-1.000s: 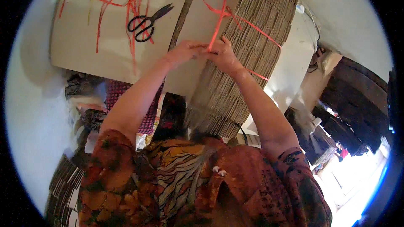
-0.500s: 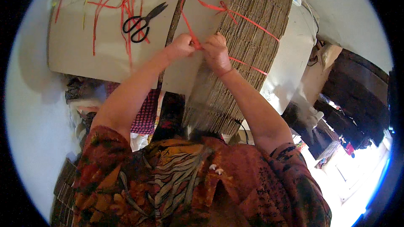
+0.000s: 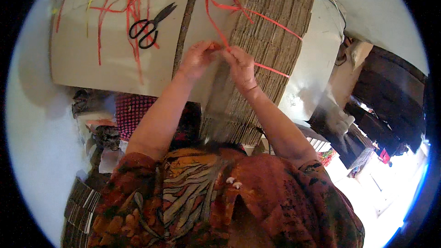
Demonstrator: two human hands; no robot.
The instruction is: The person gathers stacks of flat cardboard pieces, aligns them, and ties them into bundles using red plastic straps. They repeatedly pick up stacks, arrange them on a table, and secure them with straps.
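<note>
A long stack of corrugated cardboard pieces (image 3: 271, 18) lies across the table in front of me. One red plastic strap (image 3: 275, 23) circles its far part and is knotted on the left side. A second red strap (image 3: 272, 69) crosses nearer to me and runs to my hands. My left hand (image 3: 200, 55) is closed, pinching the strap at the stack's left edge. Beside it, my right hand (image 3: 240, 64) is closed on the same strap, fingertips nearly touching the left's. From there a length of strap (image 3: 210, 16) trails up and away.
Black-handled scissors (image 3: 151, 26) lie on the table (image 3: 73, 59) to the left, amid several loose red strap pieces (image 3: 100, 41). A dark strip (image 3: 186, 23) runs along the tabletop between them and the stack. Dark cloth-like items (image 3: 386, 82) are at the right.
My left hand has drawn back toward me slightly, its forearm shifting right. The loose strap now runs into my right fingers. Both hands stay close together.
</note>
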